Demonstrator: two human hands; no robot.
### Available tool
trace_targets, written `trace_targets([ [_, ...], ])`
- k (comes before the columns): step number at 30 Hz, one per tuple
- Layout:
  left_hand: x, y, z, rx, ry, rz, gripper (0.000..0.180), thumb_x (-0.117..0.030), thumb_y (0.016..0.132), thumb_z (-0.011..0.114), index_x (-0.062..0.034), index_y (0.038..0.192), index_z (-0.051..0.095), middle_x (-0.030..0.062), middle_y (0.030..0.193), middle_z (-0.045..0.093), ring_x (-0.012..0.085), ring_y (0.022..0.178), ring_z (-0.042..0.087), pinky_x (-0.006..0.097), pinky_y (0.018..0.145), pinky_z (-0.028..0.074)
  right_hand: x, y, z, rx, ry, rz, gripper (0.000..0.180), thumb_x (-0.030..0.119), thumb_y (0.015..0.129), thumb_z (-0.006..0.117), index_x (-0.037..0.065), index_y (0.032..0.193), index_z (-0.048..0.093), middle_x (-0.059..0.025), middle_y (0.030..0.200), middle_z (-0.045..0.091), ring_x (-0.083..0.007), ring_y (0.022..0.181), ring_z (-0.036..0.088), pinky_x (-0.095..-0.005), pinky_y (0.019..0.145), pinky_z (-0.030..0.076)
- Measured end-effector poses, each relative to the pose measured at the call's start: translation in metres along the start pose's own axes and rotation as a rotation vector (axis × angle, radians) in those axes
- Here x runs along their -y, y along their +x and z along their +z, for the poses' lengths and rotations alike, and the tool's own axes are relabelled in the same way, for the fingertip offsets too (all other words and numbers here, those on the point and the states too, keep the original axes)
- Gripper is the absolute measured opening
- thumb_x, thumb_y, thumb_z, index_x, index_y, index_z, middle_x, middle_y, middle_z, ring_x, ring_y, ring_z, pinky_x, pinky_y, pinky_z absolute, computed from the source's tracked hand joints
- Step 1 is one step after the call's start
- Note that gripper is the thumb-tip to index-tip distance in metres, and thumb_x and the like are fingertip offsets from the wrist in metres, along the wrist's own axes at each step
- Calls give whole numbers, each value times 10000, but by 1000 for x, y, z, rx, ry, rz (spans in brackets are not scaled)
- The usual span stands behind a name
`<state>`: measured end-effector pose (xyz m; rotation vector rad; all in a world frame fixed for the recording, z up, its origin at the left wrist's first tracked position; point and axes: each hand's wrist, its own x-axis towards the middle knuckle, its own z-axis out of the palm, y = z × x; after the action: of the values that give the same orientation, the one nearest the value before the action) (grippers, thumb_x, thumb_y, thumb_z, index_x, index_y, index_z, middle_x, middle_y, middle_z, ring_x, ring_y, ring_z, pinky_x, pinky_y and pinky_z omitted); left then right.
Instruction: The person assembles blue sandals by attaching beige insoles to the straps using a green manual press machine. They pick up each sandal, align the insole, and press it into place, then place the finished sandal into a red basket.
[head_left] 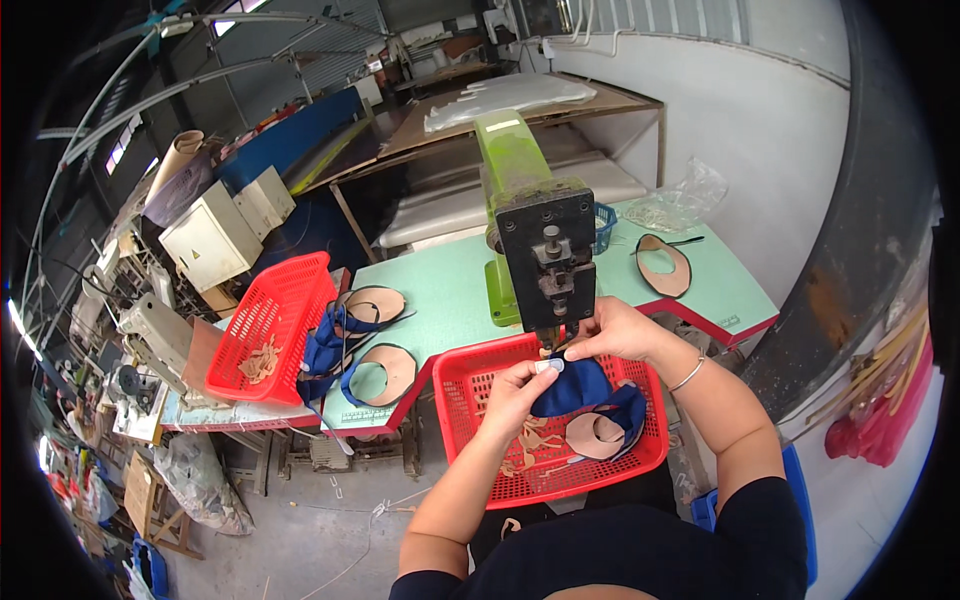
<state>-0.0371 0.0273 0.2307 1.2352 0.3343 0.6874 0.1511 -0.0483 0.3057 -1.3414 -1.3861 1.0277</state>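
Note:
My left hand (514, 396) pinches the near edge of a navy blue fabric piece (570, 388); something white shows at its thumb tip. My right hand (614, 330), a bracelet on its wrist, is closed on the far edge of the same piece. Both hands hold it right under the black head of a green machine (546, 260). The fabric hangs over a red plastic basket (553, 489). Inside the basket lie a beige oval shoe-upper-like piece with navy cloth (597, 436) and several thin tan scraps (533, 443).
Left on the pale green table (440, 270) are navy and beige pieces (388, 374) beside a second red basket (268, 318) with scraps. At the right lies another beige piece (663, 266), near a small blue basket (604, 228). A white wall (720, 120) bounds the right.

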Motion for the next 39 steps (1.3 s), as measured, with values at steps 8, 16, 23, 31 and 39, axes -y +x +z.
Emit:
trace_targets([
  [8,5,-1,9,-77,-53,67,80,-95,816,643,-38,870,657,1,811,631,68,722,553,223,687,442,-16,-11,-28,195,-335,103,431,373,753,680,-5,957,649,-61,838,657,-127,770,585,-264,735,455],
  [16,19,-6,7,-150,-131,173,57,-81,824,624,-36,846,652,-24,809,599,71,774,543,231,745,423,-19,-14,-24,66,-157,21,371,281,722,720,-26,920,658,-67,815,654,-123,760,578,-258,729,453],
  [23,27,-10,-7,-163,-212,189,73,-76,830,613,-33,879,644,-9,829,604,88,809,561,248,773,438,2,-8,-4,9,-299,13,323,270,704,733,-6,859,673,-74,762,650,-113,717,584,-250,683,465],
  [31,20,-15,-40,2,171,87,145,-41,788,651,-26,932,641,34,935,629,94,826,573,230,739,457,-5,-26,40,-199,-860,-382,254,242,643,728,39,782,660,-89,705,605,-248,794,553,-429,805,376],
  [39,60,-13,-27,-125,624,94,196,-199,881,542,-30,896,641,30,695,608,89,632,540,255,597,434,-57,-48,90,-418,-1245,-610,258,108,692,581,5,928,594,-48,697,470,-217,709,481,-358,667,360],
])
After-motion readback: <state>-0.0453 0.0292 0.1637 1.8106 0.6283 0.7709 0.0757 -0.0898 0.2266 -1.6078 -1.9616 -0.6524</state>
